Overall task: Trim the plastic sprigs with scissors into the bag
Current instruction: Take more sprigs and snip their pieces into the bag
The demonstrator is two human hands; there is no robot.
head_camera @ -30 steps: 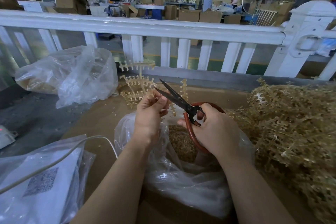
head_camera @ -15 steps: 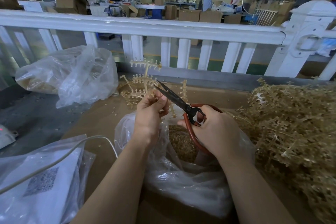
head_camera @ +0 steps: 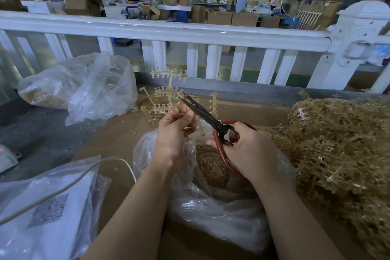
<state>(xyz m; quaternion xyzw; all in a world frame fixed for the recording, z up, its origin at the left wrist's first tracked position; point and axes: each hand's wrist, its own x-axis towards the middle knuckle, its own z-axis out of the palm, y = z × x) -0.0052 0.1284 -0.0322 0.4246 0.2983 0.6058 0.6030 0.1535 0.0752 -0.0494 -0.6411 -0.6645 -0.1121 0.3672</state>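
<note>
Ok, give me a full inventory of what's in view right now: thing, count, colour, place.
sprig: one, pale tan, held up over the open bag.
scissors: one, black blades, red-brown handles, tips at the sprig.
open bag: one, clear, centre, tan trimmings inside.
sprig pile: one heap, tan, right.
far bag: one, clear, left by the fence.
near bag: one, clear, white sheet inside, bottom left.
cable: one, white, across the near bag.
fence: one, white, behind the table.
left hand: pinches the sprig.
right hand: grips the scissors.
</note>
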